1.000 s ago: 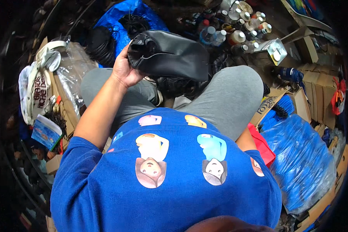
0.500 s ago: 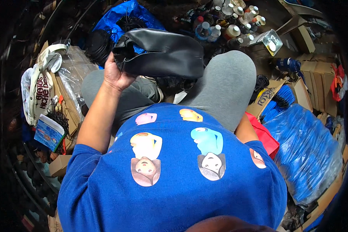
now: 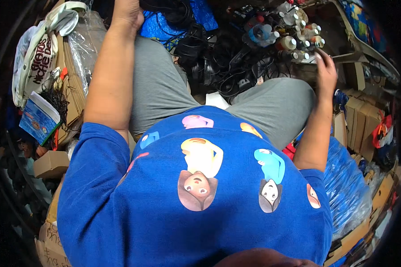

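Note:
My left hand (image 3: 128, 15) reaches to the top edge, where its fingers are cut off, beside a tangle of black cords (image 3: 173, 13) on a blue plastic sheet (image 3: 205, 15). Whether it holds anything does not show. Past my right knee, my right hand (image 3: 327, 73) is raised near a cluster of bottles (image 3: 286, 43) with pale caps. Its fingers look stretched and apart, slightly blurred, with a dark patch by the tips that I cannot make out. Between my knees lies a heap of black straps and shoe-like pieces (image 3: 223, 60).
At the left are a white cloth bag (image 3: 42, 55), clear plastic over cardboard (image 3: 84, 49), a blue booklet (image 3: 39, 116) and a small carton (image 3: 51, 163). To the right stand cardboard boxes (image 3: 358, 118) and a blue plastic-wrapped bundle (image 3: 345, 191).
The black leather-like piece that my left hand held over my lap is out of view. My left arm has stretched forward, and my right hand has come up beside the bottles.

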`<state>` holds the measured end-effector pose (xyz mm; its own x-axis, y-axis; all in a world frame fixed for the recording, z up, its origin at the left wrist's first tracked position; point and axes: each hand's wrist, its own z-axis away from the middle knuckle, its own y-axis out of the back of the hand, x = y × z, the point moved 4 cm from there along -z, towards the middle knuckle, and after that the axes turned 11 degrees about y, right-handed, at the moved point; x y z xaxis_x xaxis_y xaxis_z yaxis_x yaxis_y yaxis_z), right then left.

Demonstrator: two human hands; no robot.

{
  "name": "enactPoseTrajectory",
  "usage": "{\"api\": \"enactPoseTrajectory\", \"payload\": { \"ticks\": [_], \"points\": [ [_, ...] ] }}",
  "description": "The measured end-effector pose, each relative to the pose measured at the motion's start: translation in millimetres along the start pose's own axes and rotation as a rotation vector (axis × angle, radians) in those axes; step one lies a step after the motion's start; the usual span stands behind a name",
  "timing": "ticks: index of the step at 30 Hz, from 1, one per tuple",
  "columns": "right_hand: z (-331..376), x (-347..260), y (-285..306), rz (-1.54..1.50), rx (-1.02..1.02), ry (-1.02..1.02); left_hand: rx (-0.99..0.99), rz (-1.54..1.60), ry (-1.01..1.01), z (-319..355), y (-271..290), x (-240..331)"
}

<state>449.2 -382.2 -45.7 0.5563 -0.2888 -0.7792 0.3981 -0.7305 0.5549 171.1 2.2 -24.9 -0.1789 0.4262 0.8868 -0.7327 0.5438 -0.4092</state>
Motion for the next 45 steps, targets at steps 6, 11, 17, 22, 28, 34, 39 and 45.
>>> {"api": "enactPoseTrajectory", "payload": {
  "ticks": [6, 11, 17, 22, 28, 34, 39, 45],
  "points": [
    [5, -46, -239, 0.129, -0.737, 0.299, 0.128, -0.028, -0.070, -22, 5, 0],
    [24, -42, -352, 0.207, -0.982, 0.119, 0.138, -0.181, -0.126, -36, 7, 5],
    [59, -46, -382, 0.377, -1.314, 0.076, 0.139, -0.256, -0.132, -45, 15, 5],
    [7, -30, -307, -0.473, -0.923, -0.580, 0.169, -0.470, -0.203, -50, 23, 4],
    [-2, -48, -163, -1.508, -0.505, -0.790, 0.249, -0.588, -0.261, -41, 7, 12],
    [-4, -86, -88, -1.756, -0.417, -0.405, -0.034, -0.798, -0.386, 5, -1, 38],
    [-11, -85, -53, -1.774, -0.405, -0.221, -0.385, -0.951, -0.426, 87, -13, 51],
    [-21, -206, -77, -1.365, -0.274, 0.073, -0.729, -1.510, -0.452, 154, -37, 19]
  ]
}}
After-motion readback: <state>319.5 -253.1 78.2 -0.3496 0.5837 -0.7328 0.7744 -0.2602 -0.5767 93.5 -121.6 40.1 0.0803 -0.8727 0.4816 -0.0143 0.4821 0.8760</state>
